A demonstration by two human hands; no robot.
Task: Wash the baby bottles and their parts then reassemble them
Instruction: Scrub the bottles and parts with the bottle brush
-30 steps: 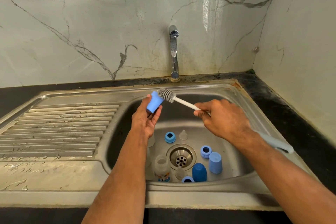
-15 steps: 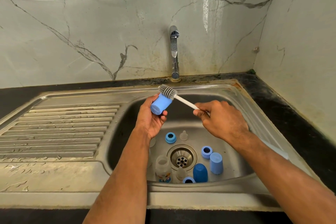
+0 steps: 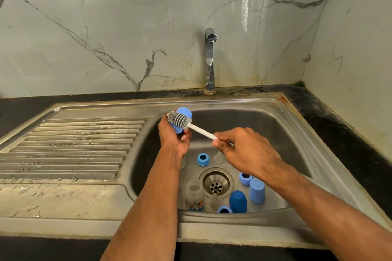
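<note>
A steel sink (image 3: pixel 297 133) is set into a dark table (image 3: pixel 331 116), its ribbed drainboard (image 3: pixel 74 144) at nine o'clock. Around the drain (image 3: pixel 216 183): a blue ring (image 3: pixel 203 159) and clear teat (image 3: pixel 218 157) at twelve, a pale ring (image 3: pixel 245 178) and pale cap (image 3: pixel 257 190) at three, a dark cap (image 3: pixel 238 201), another ring (image 3: pixel 224 209) and a clear bottle (image 3: pixel 194 195) toward six.

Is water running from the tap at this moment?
No, the tap shows no stream below its spout, while the brush rubs the blue cap held in the left hand.

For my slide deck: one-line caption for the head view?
Left hand holds a blue cap while right hand scrubs it with a brush.
</note>
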